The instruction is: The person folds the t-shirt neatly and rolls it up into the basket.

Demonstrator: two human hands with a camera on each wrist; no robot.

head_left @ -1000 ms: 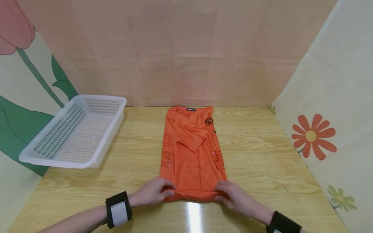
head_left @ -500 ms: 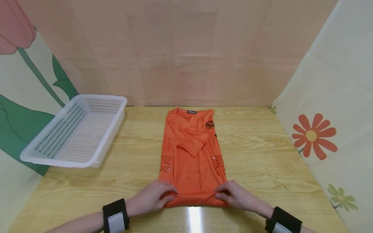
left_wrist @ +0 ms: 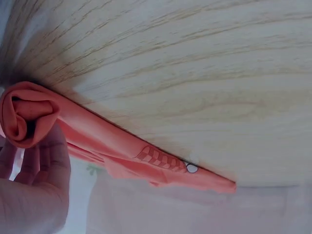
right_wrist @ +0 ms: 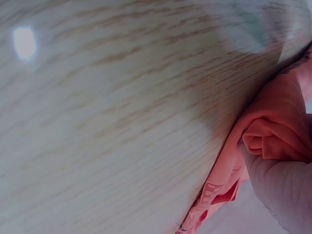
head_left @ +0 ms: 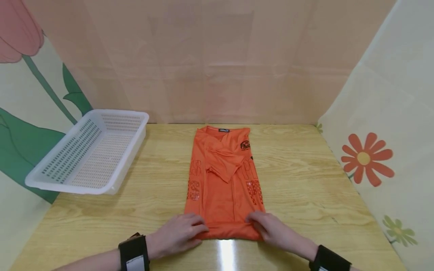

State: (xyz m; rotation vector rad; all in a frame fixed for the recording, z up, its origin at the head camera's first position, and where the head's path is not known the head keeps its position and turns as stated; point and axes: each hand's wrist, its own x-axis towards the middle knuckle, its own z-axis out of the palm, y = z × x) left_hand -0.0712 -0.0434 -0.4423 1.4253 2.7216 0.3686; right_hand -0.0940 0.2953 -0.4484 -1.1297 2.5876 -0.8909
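Observation:
An orange T-shirt (head_left: 220,195), sleeves folded inward, lies lengthwise on the wooden table with its collar at the far side. Its near hem is rolled into a thick band (head_left: 230,230). My left hand (head_left: 179,233) grips the left end of this roll; the left wrist view shows the fingers (left_wrist: 56,153) against the spiral end of the cloth (left_wrist: 30,114). My right hand (head_left: 274,229) holds the roll's other end with bent fingers. In the right wrist view a digit (right_wrist: 258,168) lies along the bunched cloth (right_wrist: 273,139), the rest mostly hidden.
A white perforated plastic basket (head_left: 98,154) stands at the back left of the table (head_left: 298,169). A plain pinkish cloth (head_left: 217,67) hangs behind the table, and flower-printed sheets (head_left: 379,101) border both sides.
The shirt shifted slightly toward me, then stayed about in place. Both hands moved a little nearer with it, and my left fingers changed their hold on the rolled hem.

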